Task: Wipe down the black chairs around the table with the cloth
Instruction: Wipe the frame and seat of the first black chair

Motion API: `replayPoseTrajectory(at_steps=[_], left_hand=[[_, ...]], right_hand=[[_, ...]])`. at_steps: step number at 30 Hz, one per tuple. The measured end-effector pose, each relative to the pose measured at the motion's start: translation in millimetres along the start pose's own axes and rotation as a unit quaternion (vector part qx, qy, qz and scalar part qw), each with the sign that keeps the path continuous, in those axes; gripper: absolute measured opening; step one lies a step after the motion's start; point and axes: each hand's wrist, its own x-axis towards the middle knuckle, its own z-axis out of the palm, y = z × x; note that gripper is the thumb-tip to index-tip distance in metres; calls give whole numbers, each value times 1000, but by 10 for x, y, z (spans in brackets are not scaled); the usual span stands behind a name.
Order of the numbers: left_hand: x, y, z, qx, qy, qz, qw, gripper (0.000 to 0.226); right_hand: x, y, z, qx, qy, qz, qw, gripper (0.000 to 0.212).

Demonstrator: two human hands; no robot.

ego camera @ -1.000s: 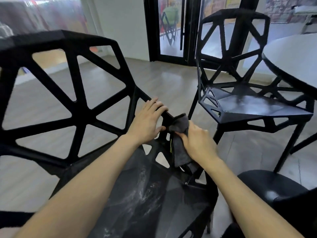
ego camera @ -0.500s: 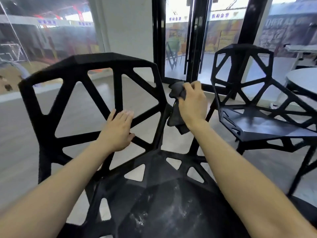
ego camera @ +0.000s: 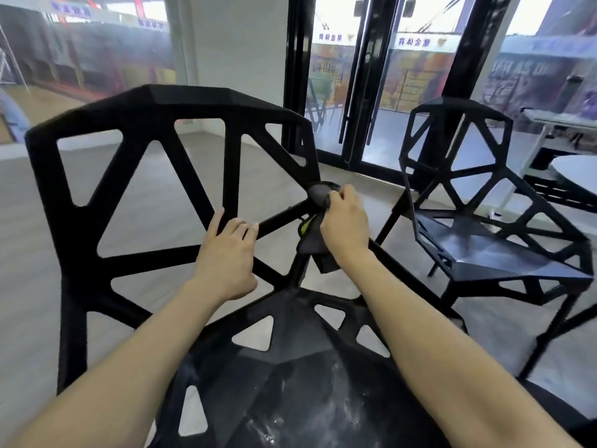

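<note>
I see the near chair matt black, its seat dust-smeared; soft grey cloth; wood-look floor.

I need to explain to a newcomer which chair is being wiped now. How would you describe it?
Start from the glass doors at the back, then look down toward the camera. The near chair fills the foreground, and both hands are on its open backrest. Unlike the far chair at the right, it has the cloth pressed to its edge by the right hand.

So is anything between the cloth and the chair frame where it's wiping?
Nothing visible: the right hand presses the cloth straight onto the near chair at the backrest's right edge.
</note>
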Motion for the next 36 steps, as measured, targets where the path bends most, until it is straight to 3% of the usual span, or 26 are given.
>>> replayPoseTrajectory(at_steps=[4,7,10,13,15,17,19,23,25,27,29,31,34,36], left_hand=[[32,3,22,0,5,-11,1000,94],[7,26,21,0,5,-11,1000,94],[7,38,-9,-1,3,-18,1000,94],[16,38,-21,1,-3,-11,1000,93],[9,31,-38,5,-5,-11,1000,92],[-10,39,-45,3,-3,-14,1000,94],[-13,42,-23,3,-1,-14,1000,95],[-6,43,29,-2,2,-20,1000,95],[1,50,33,-4,-2,-18,1000,95],[1,40,29,-1,-1,-20,1000,96],[-11,37,25,-1,-1,-22,1000,97],[-15,62,21,0,-7,-22,1000,99],[-18,102,19,3,-4,-31,999,101],[-10,104,-2,5,-12,-29,1000,100]], right_hand=[[-523,3,192,-94,-101,-140,980,48],[-596,78,62,-83,-163,-187,965,36],[-170,10,-63,-86,-109,-148,979,22],[-445,-16,94,-66,-115,-125,983,27],[-1031,-98,241,-41,-202,-189,960,24],[-1263,-160,318,-65,-237,-267,932,28],[-954,-212,219,-89,-228,-242,939,24],[-572,28,92,-104,-84,-138,981,28],[-873,71,223,-83,-148,-195,966,28],[-1229,-38,348,-102,-233,-273,928,26],[-1117,-65,294,-106,-246,-291,919,26],[-729,-63,89,-112,-181,-253,944,26],[-139,47,-74,-108,-13,-132,985,32],[-184,24,56,-126,-46,-138,981,42]])
